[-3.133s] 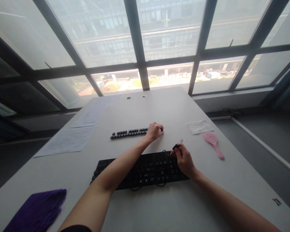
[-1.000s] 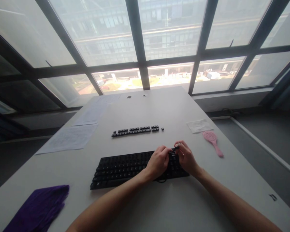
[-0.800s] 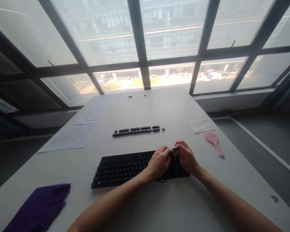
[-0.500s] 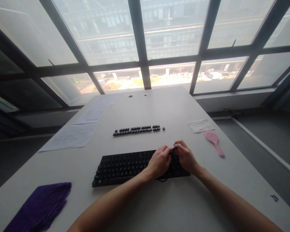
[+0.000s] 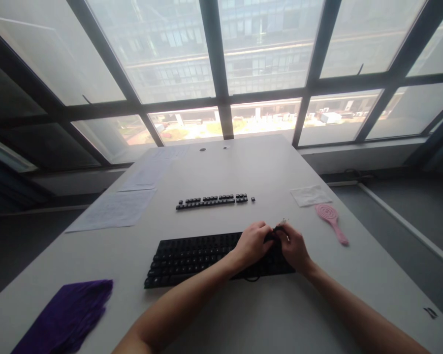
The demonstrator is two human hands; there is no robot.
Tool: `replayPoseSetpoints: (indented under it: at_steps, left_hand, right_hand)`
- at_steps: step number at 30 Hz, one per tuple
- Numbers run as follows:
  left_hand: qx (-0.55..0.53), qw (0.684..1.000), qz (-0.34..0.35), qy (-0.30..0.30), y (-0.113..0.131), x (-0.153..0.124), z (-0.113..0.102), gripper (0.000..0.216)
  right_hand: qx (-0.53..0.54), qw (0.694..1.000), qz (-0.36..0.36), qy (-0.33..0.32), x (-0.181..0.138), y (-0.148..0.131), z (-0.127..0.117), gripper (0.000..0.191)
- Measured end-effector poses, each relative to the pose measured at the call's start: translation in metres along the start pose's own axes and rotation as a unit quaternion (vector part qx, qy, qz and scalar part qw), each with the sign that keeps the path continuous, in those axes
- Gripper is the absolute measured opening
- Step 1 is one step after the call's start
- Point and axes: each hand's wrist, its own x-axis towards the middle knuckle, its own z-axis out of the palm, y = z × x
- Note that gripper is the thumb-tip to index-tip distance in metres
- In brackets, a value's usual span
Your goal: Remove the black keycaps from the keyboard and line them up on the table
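A black keyboard (image 5: 192,260) lies across the near part of the white table, its back rows looking darker than the lettered rows in front. Over its right part, my left hand (image 5: 254,243) has its fingers pinched together; whatever is between them is hidden. My right hand (image 5: 292,247) touches it from the right, closed around a small dark tool with thin wire ends, which looks like a keycap puller (image 5: 285,221). Behind the keyboard, removed black keycaps (image 5: 216,201) stand in two rows, grouped in blocks, with a single keycap (image 5: 253,199) at the right end.
Right of my hands lie a pink hairbrush (image 5: 328,214) and a white tissue (image 5: 310,195). Paper sheets (image 5: 112,209) are at the left, and a purple cloth (image 5: 68,314) is at the near left. A small dark item (image 5: 430,312) sits near the right edge. Windows stand behind the table.
Both hands have shifted slightly right along the keyboard, and the wire ends now stick up above my right fingers. The whole view has moved a little; the keycap rows look the same.
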Motion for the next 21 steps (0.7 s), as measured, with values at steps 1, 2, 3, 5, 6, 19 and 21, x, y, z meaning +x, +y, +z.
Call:
replayPoseSetpoints:
  at_steps: [1,2,3,5,6,19,21]
  left_hand:
    - [-0.01,1.0,0.0,0.012,-0.0008,-0.0012,0.0028,0.014]
    - [-0.022,1.0,0.001,0.022,-0.0016,-0.0027,0.0052,0.013]
    - [-0.034,0.999,0.001,0.03,-0.0022,-0.0042,0.007,0.013]
    - [-0.063,0.997,0.002,0.041,-0.0027,-0.0065,0.0088,0.014]
    - [-0.078,0.996,0.002,0.046,-0.0027,-0.0071,0.009,0.014]
    - [-0.11,0.985,0.052,0.121,-0.0051,-0.009,0.0105,0.016]
    - [-0.083,0.987,0.084,0.108,-0.0042,-0.0082,0.0095,0.013]
  right_hand:
    - [0.011,1.0,0.017,0.004,-0.0001,-0.0003,0.0007,0.014]
    - [0.018,0.999,0.029,0.011,0.0001,-0.0008,0.0013,0.015]
    - [0.024,0.999,0.04,0.02,0.0007,-0.0015,0.0017,0.015]
    - [0.031,0.997,0.055,0.048,0.0021,-0.0024,0.0022,0.016]
    - [0.032,0.996,0.059,0.057,0.0028,-0.0025,0.0024,0.016]
    - [0.008,0.994,0.07,0.083,-0.0013,-0.0059,0.0068,0.014]
    - [0.001,0.994,0.074,0.083,-0.0007,-0.0059,0.0069,0.014]
